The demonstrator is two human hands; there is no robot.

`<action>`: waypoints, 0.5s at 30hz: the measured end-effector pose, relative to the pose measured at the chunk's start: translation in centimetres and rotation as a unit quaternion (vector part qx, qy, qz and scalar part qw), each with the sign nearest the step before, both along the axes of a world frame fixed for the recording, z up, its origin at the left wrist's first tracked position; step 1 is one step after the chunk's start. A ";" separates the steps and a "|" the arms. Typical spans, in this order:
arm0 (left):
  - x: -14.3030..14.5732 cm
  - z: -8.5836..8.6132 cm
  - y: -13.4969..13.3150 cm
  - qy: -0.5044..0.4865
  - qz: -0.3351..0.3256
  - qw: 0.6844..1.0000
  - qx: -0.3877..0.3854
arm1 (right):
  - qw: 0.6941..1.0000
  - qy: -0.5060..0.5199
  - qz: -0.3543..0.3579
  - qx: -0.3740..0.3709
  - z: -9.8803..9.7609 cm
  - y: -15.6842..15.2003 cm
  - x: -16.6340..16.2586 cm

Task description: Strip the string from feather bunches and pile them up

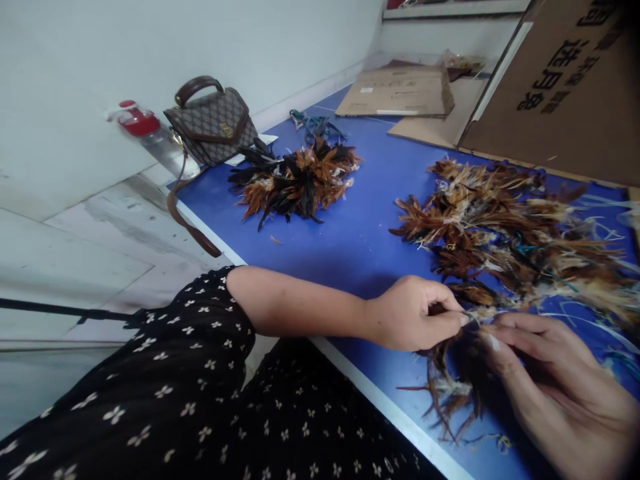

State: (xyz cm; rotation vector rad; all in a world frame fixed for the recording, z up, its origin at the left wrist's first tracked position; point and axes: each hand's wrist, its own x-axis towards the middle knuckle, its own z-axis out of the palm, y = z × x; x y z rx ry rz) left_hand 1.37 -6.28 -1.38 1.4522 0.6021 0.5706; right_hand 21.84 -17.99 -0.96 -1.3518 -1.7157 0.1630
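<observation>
My left hand [417, 315] is closed in a pinch on a small bunch of brown feathers [450, 393], near its quill end. Facing it, my right hand [550, 373] pinches with thumb and fingers at the same quill ends; the fingertips of both hands nearly meet. The bunch hangs below the hands over the blue table. Whether a thread or tie lies between the fingers is too small to tell. Just beyond the hands spreads a large pile of brown and tan feathers [500, 227], with pale quills and some teal strands.
Bundled brown and black feathers [300, 180] lie on the blue table [370, 247] at the back left. Beside them stand a patterned handbag [215, 127] and a red-capped bottle [155, 137]. Flat cardboard [395, 90] and a large carton [555, 93] occupy the back right.
</observation>
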 end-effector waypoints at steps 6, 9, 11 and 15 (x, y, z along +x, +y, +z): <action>0.1 -0.4 0.2 0.042 0.019 0.942 0.334 | 0.999 -0.004 0.036 -0.006 0.1 -0.2 -0.9; 0.1 -0.1 0.4 0.057 0.006 0.928 0.367 | 1.000 -0.013 0.026 0.005 0.3 -0.4 -0.9; 0.1 0.1 0.5 0.058 0.019 0.932 0.356 | 1.000 -0.020 -0.004 0.016 0.2 -0.5 -0.8; 0.1 0.2 0.3 0.052 0.038 0.944 0.324 | 0.998 -0.020 -0.036 0.041 0.0 -0.4 -0.5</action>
